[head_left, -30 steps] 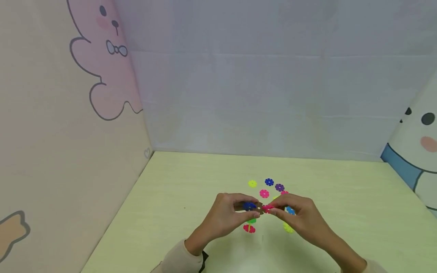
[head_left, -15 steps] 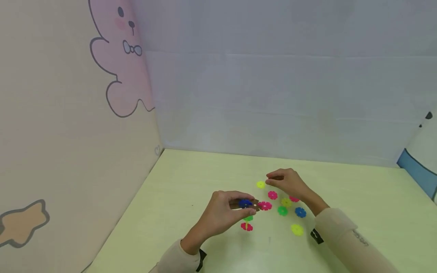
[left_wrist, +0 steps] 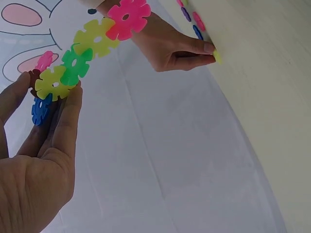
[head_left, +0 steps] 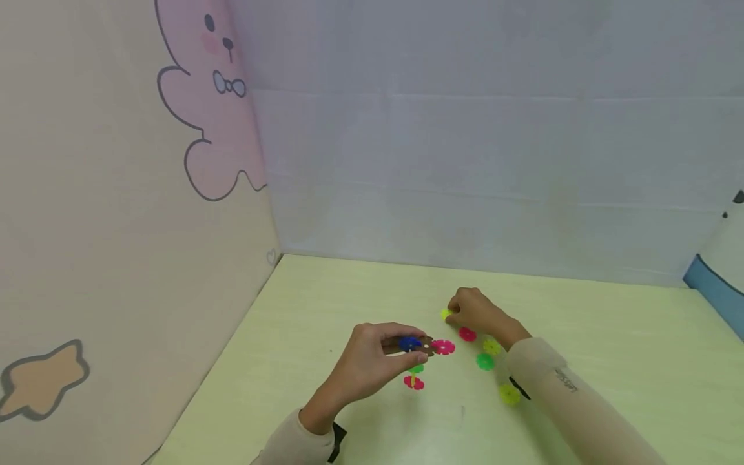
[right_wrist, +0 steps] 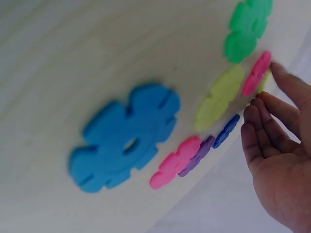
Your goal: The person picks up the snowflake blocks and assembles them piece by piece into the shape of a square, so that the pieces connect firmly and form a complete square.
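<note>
My left hand (head_left: 363,361) grips a chain of slotted, flower-shaped plastic discs, held up over the table, with the thumb and fingers around its brown disc (head_left: 427,346). Joined on are a blue disc (left_wrist: 41,109), a pink disc (head_left: 444,347), a yellow disc (left_wrist: 54,83) and a green disc (left_wrist: 77,63). Past the green one, another yellow disc (left_wrist: 92,38) and a bright pink disc (left_wrist: 129,18) form the end. Farther back, my right hand (head_left: 479,314) pinches a loose yellow disc (left_wrist: 217,57) at the tabletop between thumb and index finger.
Loose discs lie on the pale table (head_left: 337,290): pink (head_left: 467,334), yellow (head_left: 491,347), green (head_left: 485,361) and a nearer yellow one (head_left: 509,394). The right wrist view also shows blue (right_wrist: 107,150), pink (right_wrist: 175,162), purple (right_wrist: 198,156) and dark blue (right_wrist: 227,131) discs. Cloth walls (head_left: 465,161) surround the table.
My right hand has let go of the pink disc on the chain, reached to the back of the table and taken hold of a yellow disc. My left hand keeps holding the chain.
</note>
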A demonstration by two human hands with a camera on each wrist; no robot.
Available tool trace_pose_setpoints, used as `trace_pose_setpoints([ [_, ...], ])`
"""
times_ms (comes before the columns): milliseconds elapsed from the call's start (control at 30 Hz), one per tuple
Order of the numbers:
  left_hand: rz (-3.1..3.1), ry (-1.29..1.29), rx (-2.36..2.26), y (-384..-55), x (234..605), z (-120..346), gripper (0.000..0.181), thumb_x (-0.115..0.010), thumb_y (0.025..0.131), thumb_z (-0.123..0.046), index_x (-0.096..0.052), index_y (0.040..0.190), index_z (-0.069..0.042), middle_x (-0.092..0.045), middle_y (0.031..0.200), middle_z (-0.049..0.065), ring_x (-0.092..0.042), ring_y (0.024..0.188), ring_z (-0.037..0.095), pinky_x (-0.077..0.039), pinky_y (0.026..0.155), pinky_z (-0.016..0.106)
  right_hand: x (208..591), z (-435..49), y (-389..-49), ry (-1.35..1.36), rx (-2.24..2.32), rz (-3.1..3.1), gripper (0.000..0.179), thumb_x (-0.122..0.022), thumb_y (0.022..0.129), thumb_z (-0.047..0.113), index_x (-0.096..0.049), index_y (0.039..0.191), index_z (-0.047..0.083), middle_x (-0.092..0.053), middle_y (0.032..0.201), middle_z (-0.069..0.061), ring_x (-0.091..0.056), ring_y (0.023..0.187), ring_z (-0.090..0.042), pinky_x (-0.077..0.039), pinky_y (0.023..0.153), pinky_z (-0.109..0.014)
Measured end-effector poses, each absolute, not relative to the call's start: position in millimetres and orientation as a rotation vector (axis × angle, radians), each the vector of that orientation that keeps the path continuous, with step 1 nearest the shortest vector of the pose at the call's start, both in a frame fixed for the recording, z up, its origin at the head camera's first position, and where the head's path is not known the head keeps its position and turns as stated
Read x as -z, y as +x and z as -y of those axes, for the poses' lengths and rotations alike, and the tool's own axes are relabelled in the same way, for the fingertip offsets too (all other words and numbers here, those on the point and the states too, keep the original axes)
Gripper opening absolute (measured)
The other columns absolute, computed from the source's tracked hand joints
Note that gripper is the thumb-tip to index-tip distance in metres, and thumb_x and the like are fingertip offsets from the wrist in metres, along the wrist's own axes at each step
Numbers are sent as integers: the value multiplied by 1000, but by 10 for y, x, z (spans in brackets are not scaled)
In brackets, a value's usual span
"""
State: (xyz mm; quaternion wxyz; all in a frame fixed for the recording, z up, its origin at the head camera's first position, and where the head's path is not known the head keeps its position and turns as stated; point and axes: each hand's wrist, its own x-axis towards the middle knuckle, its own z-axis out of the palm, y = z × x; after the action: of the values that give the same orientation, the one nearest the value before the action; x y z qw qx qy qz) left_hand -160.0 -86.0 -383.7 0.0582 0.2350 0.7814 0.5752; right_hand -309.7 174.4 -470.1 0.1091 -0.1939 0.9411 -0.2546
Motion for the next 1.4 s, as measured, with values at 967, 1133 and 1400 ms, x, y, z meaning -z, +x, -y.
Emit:
trace_pose_setpoints([
  [967, -2360, 757, -1766, -1713, 3822, 838, 30, -81, 90, -15, -75, 118, -6, -80, 111, 8, -79, 97, 22, -61, 88, 24, 4045, -2034, -1921, -431, 1562, -2527, 21, -70, 99, 23, -75, 101, 3, -73, 95, -11, -69, 85, -15, -60, 80, -28],
  [1133, -2405, 760, -1766, -1704, 3830, 806, 30, -82, 90, -18, -76, 117, -9, -80, 110, 6, -79, 97, 17, -61, 89, 24, 3852, -2049, -1629, -329, 1686, -2379, 25, -65, 102, 23, -73, 103, -1, -72, 95, -5, -70, 92, -19, -58, 85, -27],
  [1400, -2407, 863, -1788, -1691, 3884, 751, 30, -81, 90, -16, -75, 118, -10, -79, 111, 5, -78, 98, 11, -61, 92, 25, 3783, -1957, -1428, -174, 1857, -2176, 28, -63, 104, 21, -70, 104, -6, -69, 89, 1, -65, 91, -20, -56, 88, -25],
])
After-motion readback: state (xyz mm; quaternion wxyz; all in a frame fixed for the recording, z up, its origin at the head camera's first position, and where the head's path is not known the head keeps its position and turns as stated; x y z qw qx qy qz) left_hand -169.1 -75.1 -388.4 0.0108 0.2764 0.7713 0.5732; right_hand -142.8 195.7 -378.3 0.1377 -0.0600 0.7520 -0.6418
